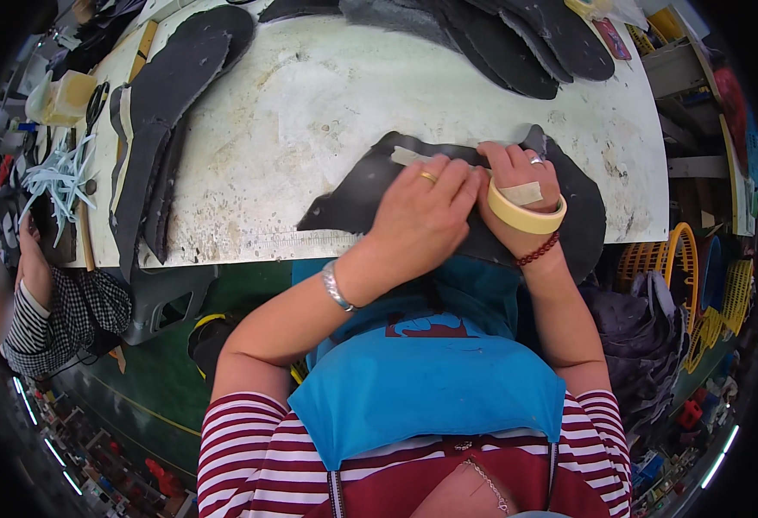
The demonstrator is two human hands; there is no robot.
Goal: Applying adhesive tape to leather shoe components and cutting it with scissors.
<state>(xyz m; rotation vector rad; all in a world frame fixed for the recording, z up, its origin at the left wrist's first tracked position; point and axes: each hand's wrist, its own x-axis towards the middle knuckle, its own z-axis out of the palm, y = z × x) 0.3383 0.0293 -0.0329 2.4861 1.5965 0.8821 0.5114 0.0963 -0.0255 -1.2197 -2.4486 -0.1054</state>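
Note:
A black, irregularly cut sheet piece [560, 186] with a fuzzy edge lies at the near edge of the white table, partly overhanging it. My left hand [426, 203] rests on it with bent fingers pressed together; what they pinch, if anything, is hidden. Beside it, my right hand [517, 177] is closed, its fingers curled near the sheet's far edge, and the fingertips of both hands almost meet. A roll of cream masking tape [526, 220] hangs around my right hand. One tape strip [521, 193] sticks to the back of that hand; another strip [407, 156] lies on the sheet by my left fingers.
Stacked black cut pieces [159, 121] lie along the table's left side, with more dark pieces [517, 43] at the far side. Pale blue strips [61, 181] sit left, near another person's hand [35, 268]. A yellow basket [681, 259] and dark piled material [642, 345] are at the right.

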